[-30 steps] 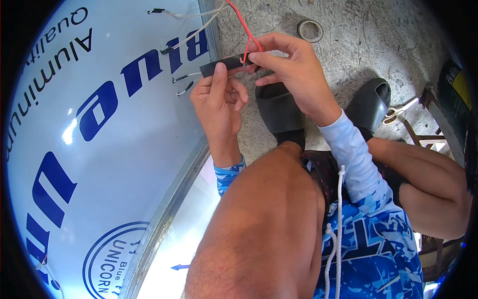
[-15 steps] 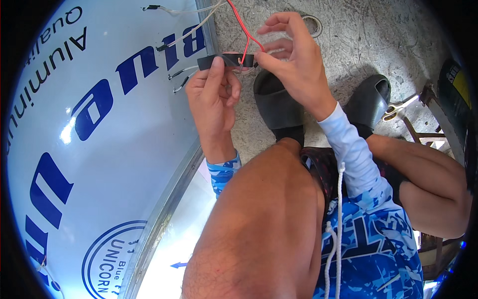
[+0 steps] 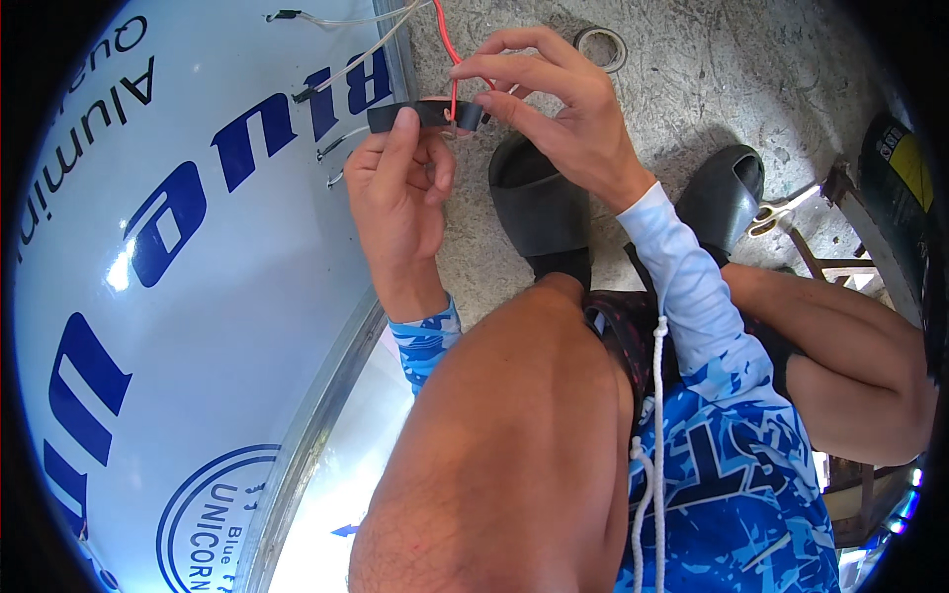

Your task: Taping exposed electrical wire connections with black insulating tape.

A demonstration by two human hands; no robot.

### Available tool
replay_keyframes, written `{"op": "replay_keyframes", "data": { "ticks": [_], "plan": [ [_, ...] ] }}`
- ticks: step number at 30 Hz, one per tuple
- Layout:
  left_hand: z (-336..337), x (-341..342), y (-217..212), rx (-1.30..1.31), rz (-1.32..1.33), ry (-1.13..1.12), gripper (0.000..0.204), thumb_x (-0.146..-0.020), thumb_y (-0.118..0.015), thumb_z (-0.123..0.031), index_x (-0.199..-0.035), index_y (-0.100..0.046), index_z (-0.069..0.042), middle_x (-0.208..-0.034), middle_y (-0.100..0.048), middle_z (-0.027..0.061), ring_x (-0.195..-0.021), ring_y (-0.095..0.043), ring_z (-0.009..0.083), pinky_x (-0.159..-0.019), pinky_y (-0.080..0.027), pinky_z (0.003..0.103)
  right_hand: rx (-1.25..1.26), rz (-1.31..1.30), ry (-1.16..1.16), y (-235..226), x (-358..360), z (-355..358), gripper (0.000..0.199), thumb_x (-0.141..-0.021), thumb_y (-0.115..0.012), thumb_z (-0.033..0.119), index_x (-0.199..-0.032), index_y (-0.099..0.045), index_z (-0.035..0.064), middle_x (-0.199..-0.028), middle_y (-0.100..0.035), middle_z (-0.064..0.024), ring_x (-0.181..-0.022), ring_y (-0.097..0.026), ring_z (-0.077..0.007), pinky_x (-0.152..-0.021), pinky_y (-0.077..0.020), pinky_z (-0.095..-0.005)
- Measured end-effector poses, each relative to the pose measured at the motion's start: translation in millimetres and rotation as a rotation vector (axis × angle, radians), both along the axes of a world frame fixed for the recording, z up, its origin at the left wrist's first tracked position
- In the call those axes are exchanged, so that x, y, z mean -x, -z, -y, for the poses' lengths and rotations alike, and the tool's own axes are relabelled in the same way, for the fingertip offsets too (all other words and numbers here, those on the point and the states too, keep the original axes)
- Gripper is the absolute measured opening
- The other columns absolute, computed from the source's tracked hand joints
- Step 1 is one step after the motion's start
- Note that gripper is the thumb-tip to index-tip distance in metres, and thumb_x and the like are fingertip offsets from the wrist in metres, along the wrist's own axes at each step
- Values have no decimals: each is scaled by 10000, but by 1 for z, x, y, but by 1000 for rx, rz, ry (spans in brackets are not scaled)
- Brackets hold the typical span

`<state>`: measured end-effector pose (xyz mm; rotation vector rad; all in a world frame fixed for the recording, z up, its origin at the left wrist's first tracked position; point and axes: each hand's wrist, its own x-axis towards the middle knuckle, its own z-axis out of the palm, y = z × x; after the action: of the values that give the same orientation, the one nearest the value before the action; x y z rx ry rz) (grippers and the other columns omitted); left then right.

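Nearest us is our bare leg. Past it, our left hand has thumb and fingers clamped on a black tape strip, whose right end the red wire crosses. Our right hand keeps thumb and index fingertips apart beside that wire; we cannot tell whether it grips. Beyond, on the concrete floor, lie scissors and a tape roll.
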<state>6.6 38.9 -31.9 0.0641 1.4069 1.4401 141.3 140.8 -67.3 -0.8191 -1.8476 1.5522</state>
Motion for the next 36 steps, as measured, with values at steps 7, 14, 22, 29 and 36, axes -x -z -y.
{"op": "replay_keyframes", "data": {
  "ticks": [7, 14, 22, 29, 36],
  "plan": [
    [5, 0, 0, -78, 130, 21, 306, -972, -528, -218, -980, -649, 63, -769, -650, 151, -508, -484, 100, -403, -274, 199, -46, -20, -77, 3, 3, 0, 370, -794, -568, -117, -1045, -726, 104, -1139, -590, -95, -791, -653, -146, -694, -502, -254],
    [5, -3, -6, -23, 192, -26, 342, -990, -496, -247, -1014, -632, 66, -833, -646, 160, -558, -479, 105, -411, -297, 188, -8, -2, -56, 8, 0, 2, 374, -774, -570, -122, -1039, -725, 91, -1127, -602, -119, -831, -672, -161, -717, -511, -253],
    [5, -2, -7, 32, 64, 99, 241, -945, -575, -153, -1040, -606, 67, -879, -641, 109, -615, -454, 96, -423, -288, 169, 5, -17, -27, 7, 0, 4, 311, -761, -613, -39, -1015, -719, 105, -973, -627, -69, -790, -635, -188, -681, -516, -281],
    [-6, -15, -10, 184, 22, -120, 111, -822, -724, -90, -817, -670, 7, -676, -611, 24, -476, -466, 62, -416, -269, 181, -20, 18, -73, 0, -3, 0, 309, -746, -639, -35, -1024, -712, 80, -982, -635, -68, -792, -640, -181, -704, -515, -274],
    [-6, -16, -12, 180, -79, -66, 76, -859, -682, -52, -832, -644, 7, -677, -599, 14, -497, -443, 53, -429, -265, 173, 54, 6, -150, -4, -6, -10, 233, -750, -723, 87, -979, -700, 51, -890, -656, -73, -771, -648, -230, -682, -509, -299]
  ]
}}
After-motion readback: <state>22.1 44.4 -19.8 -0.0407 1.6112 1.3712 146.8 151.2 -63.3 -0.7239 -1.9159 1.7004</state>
